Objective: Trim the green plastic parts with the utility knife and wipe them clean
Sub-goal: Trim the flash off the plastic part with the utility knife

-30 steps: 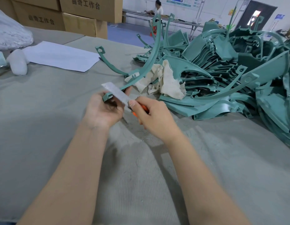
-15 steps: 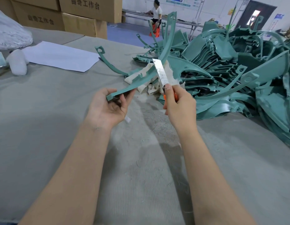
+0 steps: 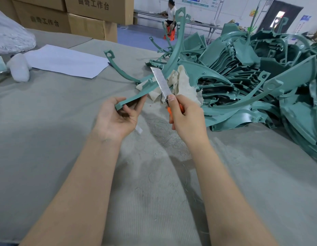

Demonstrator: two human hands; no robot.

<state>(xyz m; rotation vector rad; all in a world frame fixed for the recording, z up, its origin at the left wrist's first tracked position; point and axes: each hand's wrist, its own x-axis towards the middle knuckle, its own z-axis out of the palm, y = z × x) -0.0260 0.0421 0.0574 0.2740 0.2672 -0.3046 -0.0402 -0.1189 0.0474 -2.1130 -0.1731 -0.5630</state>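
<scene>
Green plastic part point(image 3: 174, 55), a long curved strip, rises over the bench point(image 3: 47, 121) from the left hand point(image 3: 118, 118) pinching its near end. It looks light and springy, so grip near the cut. The right hand point(image 3: 186, 118) grips the utility knife point(image 3: 162, 82).

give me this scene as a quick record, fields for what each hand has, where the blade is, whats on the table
left: left hand grips the near end of the curved green part
right: right hand grips the utility knife by its orange handle, blade pointing up
blade: crosses the part's edge; contact unclear
pile: green parts heaped on the right of the table
cloth: cream rag lies behind the hands, against the pile
other: sheet of paper and cardboard boxes, far left
</scene>
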